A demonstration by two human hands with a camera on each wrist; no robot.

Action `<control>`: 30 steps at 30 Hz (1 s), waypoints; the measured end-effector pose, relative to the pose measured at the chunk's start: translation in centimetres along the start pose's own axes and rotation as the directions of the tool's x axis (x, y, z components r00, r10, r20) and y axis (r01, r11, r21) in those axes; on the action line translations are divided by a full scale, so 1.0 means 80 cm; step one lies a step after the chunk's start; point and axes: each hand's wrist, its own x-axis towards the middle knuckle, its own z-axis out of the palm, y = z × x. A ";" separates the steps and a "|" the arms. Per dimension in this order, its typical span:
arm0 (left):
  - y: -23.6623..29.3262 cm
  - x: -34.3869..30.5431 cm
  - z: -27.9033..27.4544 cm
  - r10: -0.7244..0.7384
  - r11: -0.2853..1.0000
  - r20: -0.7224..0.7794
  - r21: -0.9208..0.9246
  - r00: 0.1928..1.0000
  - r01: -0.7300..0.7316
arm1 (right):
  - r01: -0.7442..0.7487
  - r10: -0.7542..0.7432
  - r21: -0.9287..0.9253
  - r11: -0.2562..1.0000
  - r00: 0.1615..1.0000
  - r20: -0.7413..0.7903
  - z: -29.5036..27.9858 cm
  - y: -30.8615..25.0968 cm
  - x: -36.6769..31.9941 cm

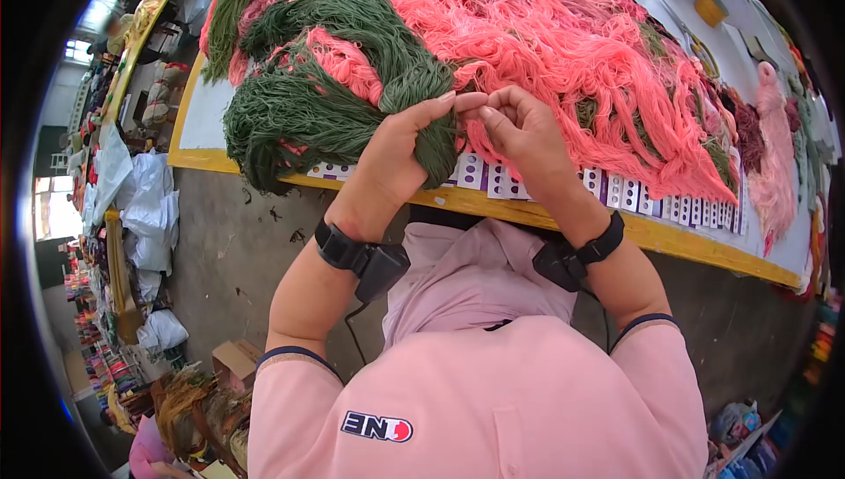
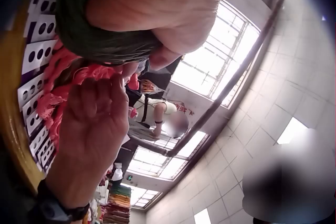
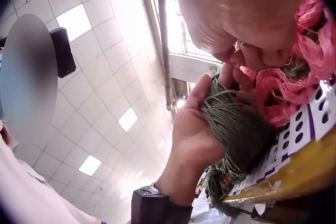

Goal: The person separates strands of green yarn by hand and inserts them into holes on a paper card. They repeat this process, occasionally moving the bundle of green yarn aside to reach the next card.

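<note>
A thick skein of dark green yarn (image 1: 330, 65) is heaped at the table's left front. My left hand (image 1: 400, 140) grips a bunched part of it, thumb over the top, and the gathered strands (image 3: 231, 121) bulge from its palm in the right wrist view. Close beside its fingertips is my right hand (image 1: 528, 131), with curled fingers and thumb and forefinger brought together. Whether a strand lies between those fingertips, I cannot tell. Behind both hands spreads a large pile of pink yarn (image 1: 563, 48), with some green strands showing through it.
White cards with dark round holes (image 1: 616, 193) line the table's yellow front edge (image 1: 704, 246). Scissors (image 1: 700, 52) and tape rolls (image 1: 709, 8) lie at the back right. A pale pink hank (image 1: 773, 145) lies at the right end. White bags (image 1: 145, 206) stand off to the left.
</note>
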 end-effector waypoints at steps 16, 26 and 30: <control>-0.031 0.005 -0.026 0.072 0.992 -0.123 -0.093 0.990 -0.084 | -0.213 0.178 0.301 0.930 0.974 0.140 -0.006 0.025 -0.024; -0.028 -0.003 -0.035 0.009 0.994 0.027 -0.112 1.000 -0.006 | -0.173 0.164 0.089 0.981 0.982 0.093 0.011 0.015 -0.031; -0.031 -0.002 -0.034 0.034 0.995 0.002 -0.095 0.999 -0.033 | -0.080 0.109 -0.152 0.985 0.974 0.199 0.016 0.023 -0.029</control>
